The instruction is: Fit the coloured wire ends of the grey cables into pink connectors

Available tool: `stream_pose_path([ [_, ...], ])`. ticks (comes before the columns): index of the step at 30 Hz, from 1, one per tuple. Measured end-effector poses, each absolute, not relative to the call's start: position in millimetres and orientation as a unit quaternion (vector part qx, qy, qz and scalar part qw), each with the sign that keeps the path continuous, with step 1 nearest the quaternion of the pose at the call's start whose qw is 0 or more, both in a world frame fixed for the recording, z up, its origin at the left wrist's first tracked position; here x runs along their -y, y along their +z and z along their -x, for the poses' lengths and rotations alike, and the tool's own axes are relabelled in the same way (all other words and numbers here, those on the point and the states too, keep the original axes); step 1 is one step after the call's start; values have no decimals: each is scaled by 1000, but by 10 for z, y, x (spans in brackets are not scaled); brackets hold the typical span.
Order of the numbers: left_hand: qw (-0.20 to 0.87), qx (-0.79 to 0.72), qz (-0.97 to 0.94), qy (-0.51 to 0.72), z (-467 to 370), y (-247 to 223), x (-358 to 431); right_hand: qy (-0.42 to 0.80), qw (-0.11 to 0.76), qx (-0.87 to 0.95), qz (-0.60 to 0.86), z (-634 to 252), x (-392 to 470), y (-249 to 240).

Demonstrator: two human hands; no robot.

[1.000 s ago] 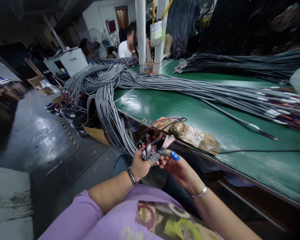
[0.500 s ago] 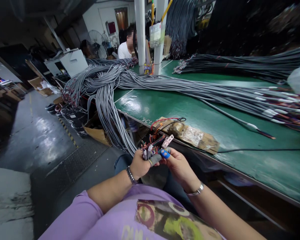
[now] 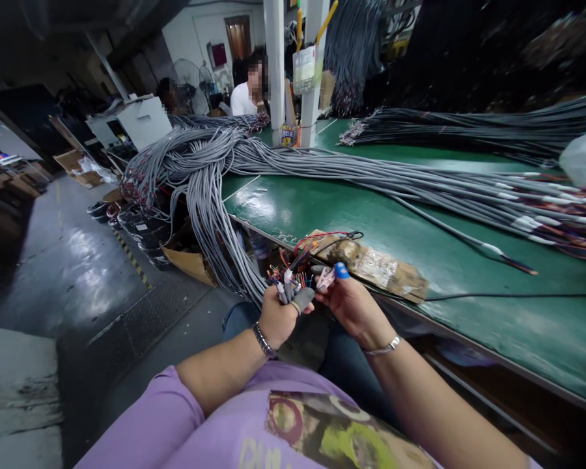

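Note:
Gathered in my left hand (image 3: pixel 282 318) are the ends of several grey cables (image 3: pixel 239 260), with thin coloured wires (image 3: pixel 300 280) fanning out above the fingers. A grey cover is on the left thumb. My right hand (image 3: pixel 349 303), with a blue cover on one fingertip, pinches a pale pink clip (image 3: pixel 325 279) just right of those wires. Beyond the hands, a taped cardboard piece (image 3: pixel 381 270) lies at the table edge, with red and black leads on it.
Long grey cable bundles (image 3: pixel 351 168) stretch across the green table (image 3: pixel 312 202). Darker cables (image 3: pixel 434 127) lie behind. A white post (image 3: pixel 275 71) rises from the table. A person in white (image 3: pixel 244 98) is at the back. An open carton (image 3: pixel 190 260) stands below left.
My right hand has moved slightly up and away from my left, and its fingers are now on the pink clip. My left hand still holds the cables.

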State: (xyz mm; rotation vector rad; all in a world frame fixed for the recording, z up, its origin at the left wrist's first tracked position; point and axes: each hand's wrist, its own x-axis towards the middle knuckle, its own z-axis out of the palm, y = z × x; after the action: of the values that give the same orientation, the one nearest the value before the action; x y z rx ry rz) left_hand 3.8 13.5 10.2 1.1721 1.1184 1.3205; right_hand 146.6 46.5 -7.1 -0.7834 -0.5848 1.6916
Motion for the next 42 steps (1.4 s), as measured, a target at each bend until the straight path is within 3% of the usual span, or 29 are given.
stream_pose_path([
  [6,496,-466,-484,550,-54,4,-182,732,555,219,329,-1463,-444,-106],
  [17,508,-478,-507,506,-59,95,-135,689,625,170,325,-1351,-456,-115],
  [32,491,-466,-526,515,44,123,-57,766,543,183,290,-1465,-395,-158],
  [42,551,-427,-511,503,56,81,-103,721,581,222,306,-1400,-383,-80],
])
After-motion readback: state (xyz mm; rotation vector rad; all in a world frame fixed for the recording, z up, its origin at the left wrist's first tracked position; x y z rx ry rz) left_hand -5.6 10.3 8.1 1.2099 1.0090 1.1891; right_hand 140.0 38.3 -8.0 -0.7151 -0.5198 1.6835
